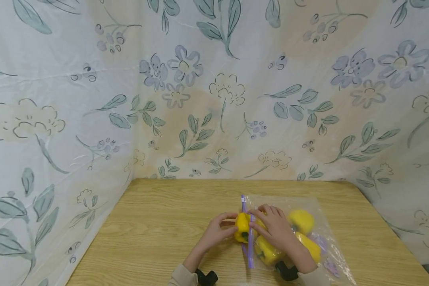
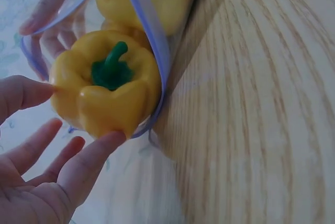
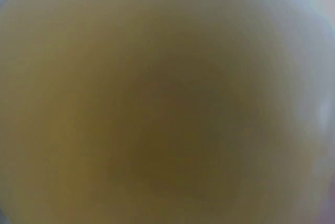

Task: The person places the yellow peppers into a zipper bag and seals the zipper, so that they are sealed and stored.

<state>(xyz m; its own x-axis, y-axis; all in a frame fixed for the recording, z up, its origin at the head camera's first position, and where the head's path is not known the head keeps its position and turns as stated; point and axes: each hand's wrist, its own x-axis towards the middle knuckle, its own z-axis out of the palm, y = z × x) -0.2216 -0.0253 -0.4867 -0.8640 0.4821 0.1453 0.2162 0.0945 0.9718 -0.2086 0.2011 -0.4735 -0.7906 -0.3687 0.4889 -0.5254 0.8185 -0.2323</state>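
A yellow bell pepper [image 1: 241, 227] with a green stem lies in the mouth of a clear zip bag [image 1: 282, 201] edged in purple. My left hand [image 1: 218, 230] holds this pepper by its outer side, thumb and fingers spread around it. In the left wrist view, the pepper [image 2: 110, 106] faces the camera stem first, with the purple rim [image 2: 152, 30] looped around it. My right hand [image 1: 277, 228] lies over the bag and grips its opening edge. Several more yellow peppers [image 1: 268, 251] are inside the bag. The right wrist view is filled by a blurred yellow surface [image 3: 167, 130].
The bag lies on a wood-grain table [image 1: 157, 222], its far end stretching to the right with purple print. A floral cloth [image 1: 214, 119] hangs behind the table and along both sides. Black wrist-worn devices [image 1: 206, 277] sit at both cuffs.
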